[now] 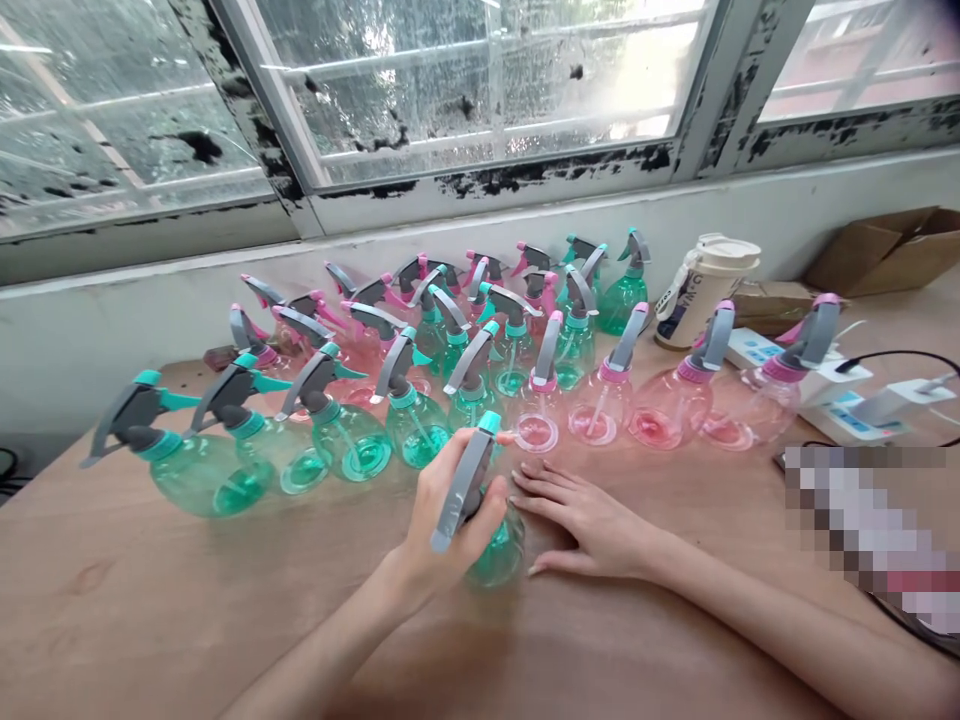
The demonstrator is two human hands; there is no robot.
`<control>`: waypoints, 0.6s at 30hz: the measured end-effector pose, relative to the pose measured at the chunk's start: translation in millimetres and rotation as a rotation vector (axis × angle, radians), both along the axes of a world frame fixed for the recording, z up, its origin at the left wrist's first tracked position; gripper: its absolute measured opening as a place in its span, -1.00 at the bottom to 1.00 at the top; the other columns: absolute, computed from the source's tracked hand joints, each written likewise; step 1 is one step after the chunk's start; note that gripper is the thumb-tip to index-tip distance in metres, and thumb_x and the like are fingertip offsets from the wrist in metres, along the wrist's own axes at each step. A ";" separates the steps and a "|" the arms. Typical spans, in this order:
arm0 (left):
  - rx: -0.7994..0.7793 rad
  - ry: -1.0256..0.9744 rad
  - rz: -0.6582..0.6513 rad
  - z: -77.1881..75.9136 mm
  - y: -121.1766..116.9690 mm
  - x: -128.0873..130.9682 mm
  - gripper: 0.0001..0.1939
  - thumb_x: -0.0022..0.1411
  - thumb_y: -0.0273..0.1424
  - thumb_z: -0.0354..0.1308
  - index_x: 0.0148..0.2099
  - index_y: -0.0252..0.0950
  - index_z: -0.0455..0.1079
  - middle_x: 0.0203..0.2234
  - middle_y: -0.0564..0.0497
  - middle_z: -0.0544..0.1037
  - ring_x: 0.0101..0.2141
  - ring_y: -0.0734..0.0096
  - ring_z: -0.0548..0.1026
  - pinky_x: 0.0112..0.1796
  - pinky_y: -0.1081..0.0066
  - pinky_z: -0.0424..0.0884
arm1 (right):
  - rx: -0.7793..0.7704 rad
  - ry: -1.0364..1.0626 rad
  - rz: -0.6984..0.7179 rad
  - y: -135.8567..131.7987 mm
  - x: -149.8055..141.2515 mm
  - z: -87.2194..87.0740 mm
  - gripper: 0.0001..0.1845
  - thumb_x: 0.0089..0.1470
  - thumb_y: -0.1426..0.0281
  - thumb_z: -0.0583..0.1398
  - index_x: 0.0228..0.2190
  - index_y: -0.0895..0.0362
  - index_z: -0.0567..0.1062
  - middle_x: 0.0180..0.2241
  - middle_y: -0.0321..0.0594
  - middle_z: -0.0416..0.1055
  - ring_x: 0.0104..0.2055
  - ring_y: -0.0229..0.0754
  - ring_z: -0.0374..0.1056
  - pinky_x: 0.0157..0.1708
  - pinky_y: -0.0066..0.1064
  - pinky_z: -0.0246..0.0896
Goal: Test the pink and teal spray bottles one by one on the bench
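Observation:
My left hand [442, 510] is wrapped round the neck of a green spray bottle [501, 555] with a grey and teal trigger head. The bottle is at the near middle of the table, its lower part showing below my fingers. To its right, my right hand [581, 525] lies flat on the tabletop, fingers apart and holding nothing. Just beyond my hands stands a front row of spray bottles, green ones [360, 440] on the left and pink ones [667, 410] on the right. More green and pink bottles crowd behind them.
At the back right stand a cream lidded cup [701, 290] and an open cardboard box [889, 250]. White power strips [847, 415] with a plugged-in charger and cables lie before them. A pixelated object [870, 540] rests at the right edge. Windows [480, 90] line the wall behind.

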State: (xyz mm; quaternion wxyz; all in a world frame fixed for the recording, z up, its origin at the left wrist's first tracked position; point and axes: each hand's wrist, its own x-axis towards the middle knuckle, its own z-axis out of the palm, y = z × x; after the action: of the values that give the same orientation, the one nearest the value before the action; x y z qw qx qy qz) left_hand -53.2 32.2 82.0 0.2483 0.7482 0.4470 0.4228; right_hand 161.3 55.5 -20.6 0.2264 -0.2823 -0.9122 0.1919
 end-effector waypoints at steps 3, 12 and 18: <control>0.033 -0.004 0.000 0.1 -1.5 4.1 -0.83 0.26 -0.39 0.08 -0.08 -0.21 0.35 -0.30 -0.02 0.48 -0.33 0.34 0.49 -0.22 0.31 0.47 | 0.002 -0.019 0.002 -0.1 -0.4 1.1 -0.20 0.06 -0.02 0.26 0.22 0.11 0.31 0.28 0.01 0.20 0.36 0.14 0.03 0.32 0.09 -0.07; 0.022 0.022 0.031 6.8 -5.0 5.0 -0.94 0.30 -0.38 0.06 -0.20 -0.23 0.34 -0.42 0.03 0.44 -0.46 0.43 0.42 -0.38 0.41 0.38 | 0.015 0.003 -0.048 0.5 -1.9 -1.2 -0.55 0.27 0.25 0.12 0.17 0.02 0.38 0.24 -0.13 0.29 0.33 0.03 0.11 0.31 0.05 0.02; 0.033 0.019 0.001 2.1 -5.1 3.4 -0.73 0.26 -0.47 0.00 0.00 -0.27 0.32 -0.50 0.11 0.31 -0.51 0.48 0.30 -0.37 0.41 0.33 | 0.095 0.010 -0.075 -2.1 -3.3 0.7 -0.58 0.28 0.29 0.12 0.13 0.10 0.41 0.20 -0.06 0.35 0.30 0.01 0.18 0.28 0.02 0.10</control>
State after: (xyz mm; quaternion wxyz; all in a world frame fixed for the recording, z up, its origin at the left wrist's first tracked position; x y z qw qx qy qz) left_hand -49.7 27.1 84.2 0.2312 0.7560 0.4427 0.4232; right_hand 158.0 53.4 -19.9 0.2511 -0.3043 -0.9080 0.1412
